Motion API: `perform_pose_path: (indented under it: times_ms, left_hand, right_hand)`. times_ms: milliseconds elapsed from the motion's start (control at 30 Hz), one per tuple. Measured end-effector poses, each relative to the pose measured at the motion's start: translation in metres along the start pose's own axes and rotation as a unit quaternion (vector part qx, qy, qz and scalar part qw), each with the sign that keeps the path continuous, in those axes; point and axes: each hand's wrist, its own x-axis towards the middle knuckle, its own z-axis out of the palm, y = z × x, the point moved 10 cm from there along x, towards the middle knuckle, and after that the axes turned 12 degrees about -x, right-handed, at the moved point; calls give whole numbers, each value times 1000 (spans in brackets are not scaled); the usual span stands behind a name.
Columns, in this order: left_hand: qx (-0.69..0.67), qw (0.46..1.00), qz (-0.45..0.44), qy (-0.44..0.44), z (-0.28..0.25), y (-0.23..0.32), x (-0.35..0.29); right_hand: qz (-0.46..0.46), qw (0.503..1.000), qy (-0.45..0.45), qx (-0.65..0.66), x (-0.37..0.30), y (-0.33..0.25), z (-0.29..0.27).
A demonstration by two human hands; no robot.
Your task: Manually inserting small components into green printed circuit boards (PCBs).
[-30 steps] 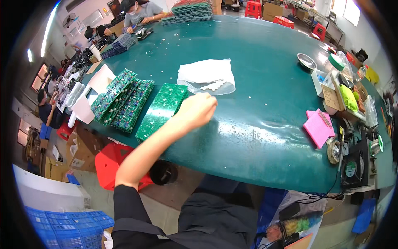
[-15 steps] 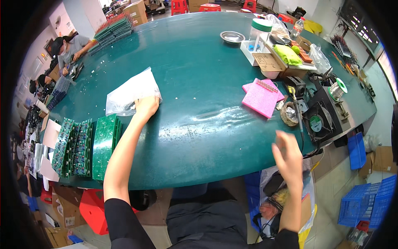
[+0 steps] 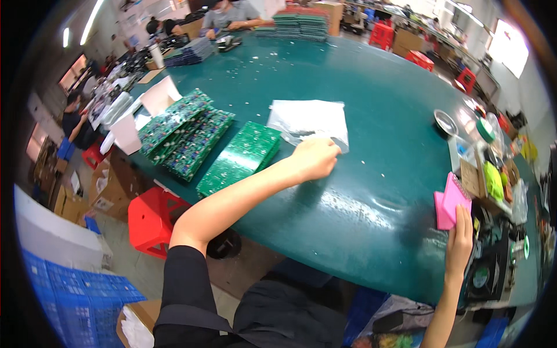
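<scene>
My left hand (image 3: 316, 158) is closed at the near edge of a white plastic bag (image 3: 312, 118) lying on the green tabletop. Its fingers are curled in, and whatever they hold is hidden. At the right, my right hand (image 3: 460, 246) reaches out with its fingers stretched, their tips touching the near edge of a pink foam pad (image 3: 454, 201). This pad overlaps a second pink pad (image 3: 442, 213). A row of small metallic parts (image 3: 460, 187) stands along its far edge. Left of my left forearm sits a stack of green circuit boards (image 3: 243, 155).
Boards full of components (image 3: 197, 145) stand farther left, beside white card pieces (image 3: 161, 95). A metal dish (image 3: 445, 123), an open box of supplies (image 3: 469, 165) and a solder spool (image 3: 520, 248) lie to the right. Co-workers sit across the table. A red stool (image 3: 152, 220) stands below its edge.
The view has swung left, so the table appears shifted to the right. My right hand has moved from above the table's near edge onto the pink pad. My left hand stays by the bag.
</scene>
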Motion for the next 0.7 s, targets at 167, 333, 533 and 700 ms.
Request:
perform_pose_path:
  times_ms: [167,333,533,700]
  left_hand:
    - [-73,994,-54,-53,-47,-20,-7]
    - [-164,981,-71,-70,-76,-21,-46]
    - [-185,959,-62,-206,-44,59,-133]
    - [-59,992,-115,-13,-85,21,-146]
  right_hand:
    - [-153,980,-37,123,-24,-97,-14]
    - [-214,918,-289,167,-45,-134,14]
    - [-326,909,-181,185,22,-199,-24]
    - [-299,908,-45,289,109,-299,36]
